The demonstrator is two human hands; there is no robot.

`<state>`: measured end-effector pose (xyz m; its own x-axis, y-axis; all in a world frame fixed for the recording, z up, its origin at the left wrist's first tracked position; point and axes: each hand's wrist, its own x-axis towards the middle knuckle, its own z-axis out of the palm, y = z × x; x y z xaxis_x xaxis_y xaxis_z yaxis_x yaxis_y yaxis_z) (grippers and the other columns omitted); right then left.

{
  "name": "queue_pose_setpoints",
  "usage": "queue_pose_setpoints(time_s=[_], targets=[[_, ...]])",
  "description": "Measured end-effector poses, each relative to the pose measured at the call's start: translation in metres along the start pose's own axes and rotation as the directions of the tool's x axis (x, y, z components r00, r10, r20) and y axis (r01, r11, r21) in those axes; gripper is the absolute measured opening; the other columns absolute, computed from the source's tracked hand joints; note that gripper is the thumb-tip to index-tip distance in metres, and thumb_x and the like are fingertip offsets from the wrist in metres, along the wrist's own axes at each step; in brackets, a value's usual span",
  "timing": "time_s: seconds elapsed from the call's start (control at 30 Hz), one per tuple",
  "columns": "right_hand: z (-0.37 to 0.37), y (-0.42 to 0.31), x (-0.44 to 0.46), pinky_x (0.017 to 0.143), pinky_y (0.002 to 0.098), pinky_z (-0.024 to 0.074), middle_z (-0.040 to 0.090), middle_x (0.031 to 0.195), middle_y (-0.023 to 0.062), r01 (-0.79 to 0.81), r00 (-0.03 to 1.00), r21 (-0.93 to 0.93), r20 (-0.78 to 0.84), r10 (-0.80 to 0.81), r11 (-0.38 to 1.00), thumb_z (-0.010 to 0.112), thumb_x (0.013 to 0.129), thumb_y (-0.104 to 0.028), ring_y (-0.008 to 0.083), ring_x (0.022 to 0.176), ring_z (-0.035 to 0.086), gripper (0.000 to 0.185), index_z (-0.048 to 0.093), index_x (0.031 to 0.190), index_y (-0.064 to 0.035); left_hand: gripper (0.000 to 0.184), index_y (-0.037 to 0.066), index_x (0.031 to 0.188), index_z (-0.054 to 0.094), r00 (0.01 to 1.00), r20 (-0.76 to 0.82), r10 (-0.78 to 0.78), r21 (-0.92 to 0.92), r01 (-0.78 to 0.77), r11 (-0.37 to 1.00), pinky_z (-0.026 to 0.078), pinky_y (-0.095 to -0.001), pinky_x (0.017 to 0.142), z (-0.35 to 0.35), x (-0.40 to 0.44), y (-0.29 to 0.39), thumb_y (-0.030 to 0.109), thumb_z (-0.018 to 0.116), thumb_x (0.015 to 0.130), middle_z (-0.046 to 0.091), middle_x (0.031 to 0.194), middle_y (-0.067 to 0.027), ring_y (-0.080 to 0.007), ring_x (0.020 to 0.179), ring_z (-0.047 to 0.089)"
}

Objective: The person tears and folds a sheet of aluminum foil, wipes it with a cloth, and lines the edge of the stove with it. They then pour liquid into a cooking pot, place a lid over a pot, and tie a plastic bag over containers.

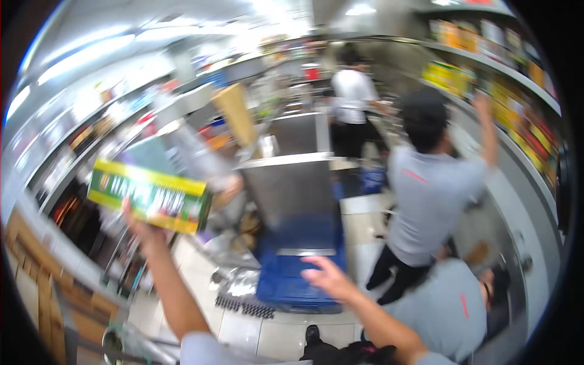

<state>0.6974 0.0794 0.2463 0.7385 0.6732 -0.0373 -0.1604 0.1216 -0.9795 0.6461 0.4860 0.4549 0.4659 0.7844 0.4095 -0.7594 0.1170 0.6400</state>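
Note:
A long green and yellow carton [149, 196] with blurred white lettering is held up at the left, tilted slightly down to the right. My left hand [143, 228] grips it from below, with the fingers partly hidden by the carton. Out in front of me, my right hand [328, 278] holds nothing and has its fingers apart. Beneath that hand, in view, are a blue bin [298, 283] and the floor; I cannot tell whether it touches the bin.
A steel counter [289, 191] stands ahead. Two people in grey shirts [429, 194] are close on my right, one bending low and one reaching to a shelf [517, 73] of boxes. Farther back is a person in white [354, 97]. Shelving [58, 161] lines the left.

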Motion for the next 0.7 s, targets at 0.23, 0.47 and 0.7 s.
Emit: queue_pose_setpoints(time_s=[0.23, 0.47, 0.7], targets=[[-0.075, 0.024, 0.016, 0.089, 0.0365, 0.0562, 0.061, 0.126, 0.0108, -0.100, 0.979, -0.011, -0.178, 0.096, 0.995, 0.065, 0.097, -0.018, 0.0199, 0.110, 0.063, 0.033, 0.058, 0.125, -0.0014, 0.089, 0.006, 0.152, 0.017, 0.638, -0.137, 0.758, 0.131, -0.747, 0.652, 0.051, -0.0444, 0.101, 0.021, 0.246, 0.035, 0.014, 0.074, 0.084, 0.044, 0.142, -0.0202, -0.0290, 0.120, 0.056], [-0.097, 0.036, 0.025, 0.085, 0.0373, 0.0571, 0.065, 0.117, 0.0123, -0.125, 0.946, 0.076, -0.291, 0.142, 0.989, 0.064, 0.096, -0.016, 0.0219, 0.103, 0.066, 0.027, 0.059, 0.118, -0.0015, 0.119, -0.003, 0.157, -0.002, 0.526, -0.255, 0.811, 0.525, -0.629, 0.573, 0.044, -0.0391, 0.110, 0.004, 0.389, 0.015, 0.031, 0.081, 0.079, 0.038, 0.150, -0.0283, -0.0352, 0.128, 0.052], [-0.085, 0.052, 0.033, 0.087, 0.0365, 0.0544, 0.064, 0.125, 0.0141, -0.221, 0.892, 0.099, -0.381, 0.242, 0.970, 0.065, 0.098, -0.034, 0.0232, 0.107, 0.065, 0.047, 0.056, 0.132, -0.0039, 0.123, -0.001, 0.158, -0.005, 0.517, -0.323, 0.793, 0.580, -0.554, 0.597, 0.044, -0.0435, 0.111, -0.008, 0.471, -0.022, 0.038, 0.080, 0.078, 0.046, 0.142, -0.0343, -0.0430, 0.128, 0.053]])
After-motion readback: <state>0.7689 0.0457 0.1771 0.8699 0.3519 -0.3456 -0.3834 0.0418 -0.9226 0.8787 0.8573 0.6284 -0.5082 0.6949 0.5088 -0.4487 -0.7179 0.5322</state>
